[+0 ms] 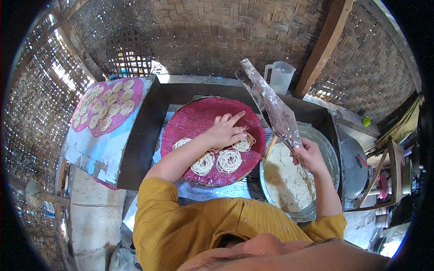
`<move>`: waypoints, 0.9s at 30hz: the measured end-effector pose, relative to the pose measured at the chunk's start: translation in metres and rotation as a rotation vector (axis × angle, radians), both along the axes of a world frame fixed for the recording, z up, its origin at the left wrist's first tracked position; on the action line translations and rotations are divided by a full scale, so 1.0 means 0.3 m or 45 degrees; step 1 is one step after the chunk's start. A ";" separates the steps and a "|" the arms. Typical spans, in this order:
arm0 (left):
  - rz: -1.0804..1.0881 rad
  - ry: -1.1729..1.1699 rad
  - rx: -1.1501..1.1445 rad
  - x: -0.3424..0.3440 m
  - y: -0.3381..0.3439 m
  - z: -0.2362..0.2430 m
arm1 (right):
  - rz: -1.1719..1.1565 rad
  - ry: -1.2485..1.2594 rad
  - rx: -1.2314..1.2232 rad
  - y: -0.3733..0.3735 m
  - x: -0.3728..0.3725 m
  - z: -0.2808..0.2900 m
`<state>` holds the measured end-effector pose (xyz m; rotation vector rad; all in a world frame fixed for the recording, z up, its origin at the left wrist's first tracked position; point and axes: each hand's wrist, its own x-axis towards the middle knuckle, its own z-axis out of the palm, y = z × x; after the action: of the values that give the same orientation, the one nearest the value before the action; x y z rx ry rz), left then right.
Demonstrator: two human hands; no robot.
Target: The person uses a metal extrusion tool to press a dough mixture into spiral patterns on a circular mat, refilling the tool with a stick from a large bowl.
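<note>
By a woven wall (203,40), with red tray (185,119) in place, wooden tool (276,108) clasped by right hand (309,156), and grip of left hand (227,129) hidden (cannot be told), noodle coils (229,161) on tray are apparently being arranged, light touch called for next.

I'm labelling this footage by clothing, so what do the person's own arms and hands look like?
The left hand and right hand are ungloved, the forearms bare; no watch or bracelet shows. Loose mustard-yellow crinkled-fabric sleeves end near the elbows.
</note>
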<state>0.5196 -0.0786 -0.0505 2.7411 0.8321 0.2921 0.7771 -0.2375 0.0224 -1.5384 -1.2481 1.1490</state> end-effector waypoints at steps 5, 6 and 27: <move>0.062 -0.851 -0.352 -0.045 0.102 0.057 | 0.123 0.042 0.012 0.031 -0.062 0.019; 0.081 -1.254 -0.663 -0.055 0.143 0.085 | 0.177 0.059 0.007 0.044 -0.081 0.021; -0.120 -2.780 -1.587 -0.492 0.309 0.114 | 0.714 -0.195 -0.371 0.423 -0.432 0.002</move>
<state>0.3721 0.0140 -0.0161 0.3444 -0.0134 1.4793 0.6475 -0.1108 0.0230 -1.5497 -1.7459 1.6510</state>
